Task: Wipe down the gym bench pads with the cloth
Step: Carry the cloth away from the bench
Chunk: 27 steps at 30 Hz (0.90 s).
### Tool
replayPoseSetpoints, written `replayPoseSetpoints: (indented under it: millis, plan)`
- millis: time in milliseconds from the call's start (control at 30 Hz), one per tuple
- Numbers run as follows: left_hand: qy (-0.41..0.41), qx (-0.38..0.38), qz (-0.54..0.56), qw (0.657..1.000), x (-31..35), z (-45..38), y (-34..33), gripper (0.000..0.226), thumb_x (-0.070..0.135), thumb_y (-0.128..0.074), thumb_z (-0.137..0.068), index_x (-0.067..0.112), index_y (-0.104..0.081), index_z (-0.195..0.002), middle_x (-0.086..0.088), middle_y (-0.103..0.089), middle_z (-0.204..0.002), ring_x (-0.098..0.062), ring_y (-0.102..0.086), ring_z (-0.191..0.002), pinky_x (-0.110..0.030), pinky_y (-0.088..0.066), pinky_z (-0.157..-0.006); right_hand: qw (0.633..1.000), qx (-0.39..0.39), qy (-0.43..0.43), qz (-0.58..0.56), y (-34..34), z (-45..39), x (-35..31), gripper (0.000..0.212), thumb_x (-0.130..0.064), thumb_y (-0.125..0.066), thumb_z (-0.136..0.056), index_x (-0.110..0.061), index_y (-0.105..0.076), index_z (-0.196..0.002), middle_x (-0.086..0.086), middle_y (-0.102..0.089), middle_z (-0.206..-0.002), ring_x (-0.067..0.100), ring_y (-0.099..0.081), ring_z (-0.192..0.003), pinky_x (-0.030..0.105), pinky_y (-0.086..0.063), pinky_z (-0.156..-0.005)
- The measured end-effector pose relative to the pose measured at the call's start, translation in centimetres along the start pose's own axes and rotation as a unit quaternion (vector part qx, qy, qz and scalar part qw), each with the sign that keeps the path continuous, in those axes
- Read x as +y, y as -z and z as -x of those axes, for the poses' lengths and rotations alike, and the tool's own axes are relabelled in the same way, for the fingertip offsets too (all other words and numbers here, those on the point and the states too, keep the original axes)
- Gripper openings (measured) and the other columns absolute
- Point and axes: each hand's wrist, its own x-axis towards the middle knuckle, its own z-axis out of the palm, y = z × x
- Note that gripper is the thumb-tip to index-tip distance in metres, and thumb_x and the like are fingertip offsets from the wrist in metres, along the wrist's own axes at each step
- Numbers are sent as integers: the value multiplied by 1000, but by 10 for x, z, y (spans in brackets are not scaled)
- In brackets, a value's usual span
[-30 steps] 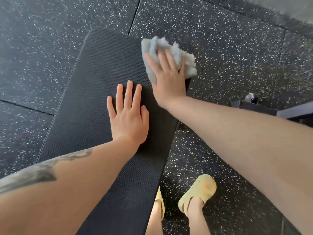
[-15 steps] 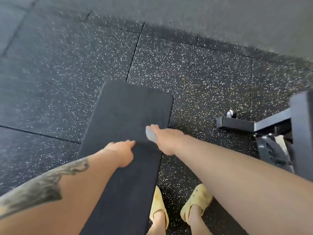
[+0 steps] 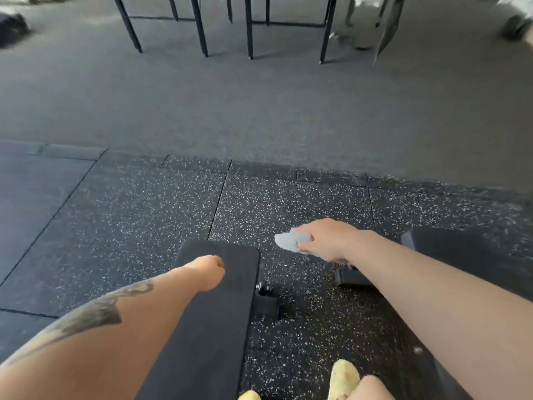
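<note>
- The right hand (image 3: 328,239) has its grip closed around the cloth (image 3: 290,242), fingers curled over a bunched wad; a pale grey-blue tail pokes out to the left of the knuckles.
- The cloth is in the air, off the pad, over the speckled floor (image 3: 144,215) to the right of the near bench pad (image 3: 227,284).
- The left hand (image 3: 209,271) hangs over or rests on the far end of that pad, empty as far as I can see; its fingers are curled under, so I cannot tell whether the grip is closed.
- A second dark pad (image 3: 461,255) sits further right, partly behind the right forearm, and by my reading it is the next surface to wipe.
- Handling, as a judgement: the cloth looks soft, light and limp, so it will fold and slip under the palm unless spread flat; it is best held by the bunched middle with the fingers splayed over it when pressing down.
- The pad looks firm with a fine texture, likely to drag on the fabric.
- Yellow shoes (image 3: 343,376) stand at the near edge.
</note>
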Motion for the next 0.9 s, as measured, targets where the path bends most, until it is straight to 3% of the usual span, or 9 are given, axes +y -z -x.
replayPoseSetpoints:
  millis: [33,200,300,367,467,567,733,900]
  plan:
    - [4,-4,3,1000,10,0,-1,37,24,-43,-96,23,-56,-130,0,-57,-131,-21,-57,-113,-30,-47,-98,1000,11,-9,-15,5,4,12,28,-38,-41,-97,-35,-52,-123,-1,-58,-109,19,-60,-81,34,-51,-71]
    - [21,3,23,999,67,-7,7,34,25,-42,-95,25,-58,-125,1,-60,-124,-19,-59,-107,-29,-48,-95,998,55,-16,10,33,-1,77,26,-47,-41,-97,-29,-58,-103,-2,-40,-105,24,-53,-91,37,-44,-76]
    - [59,24,53,997,98,-8,15,33,22,-42,-96,22,-59,-124,0,-60,-122,-20,-58,-100,-26,-48,-89,997,49,9,50,54,-6,114,33,-48,-38,-98,-29,-57,-116,1,-44,-113,29,-53,-103,40,-40,-91]
    - [77,43,53,995,121,-14,21,34,21,-40,-97,19,-58,-127,-1,-59,-125,-20,-59,-106,-24,-46,-87,992,19,37,117,66,-9,139,39,-45,-35,-99,-25,-55,-126,3,-49,-122,28,-51,-112,42,-31,-104]
    - [82,75,44,993,163,-21,31,33,18,-37,-99,13,-58,-124,-3,-58,-126,-22,-57,-112,-27,-45,-87,983,-19,52,175,77,-17,173,37,-37,-34,-100,-19,-56,-123,4,-54,-125,25,-52,-115,42,-28,-108]
    - [74,114,74,988,195,-25,44,27,21,-37,-97,16,-59,-112,-2,-59,-109,-21,-57,-94,-26,-43,-76,983,-11,61,174,95,-32,193,39,-40,-33,-101,-19,-53,-128,4,-52,-130,23,-51,-119,42,-29,-108]
    - [100,131,68,984,193,-38,83,33,22,-37,-98,19,-60,-121,0,-60,-126,-21,-58,-111,-29,-47,-91,980,27,94,173,137,-71,196,37,-39,-34,-101,-19,-56,-123,4,-55,-126,24,-54,-114,41,-37,-102]
    - [155,159,108,969,164,-69,123,28,23,-41,-95,23,-63,-112,5,-62,-104,-15,-59,-91,-23,-46,-78,972,33,123,199,181,-120,182,35,-38,-35,-102,-19,-55,-123,5,-52,-128,26,-53,-117,40,-38,-99]
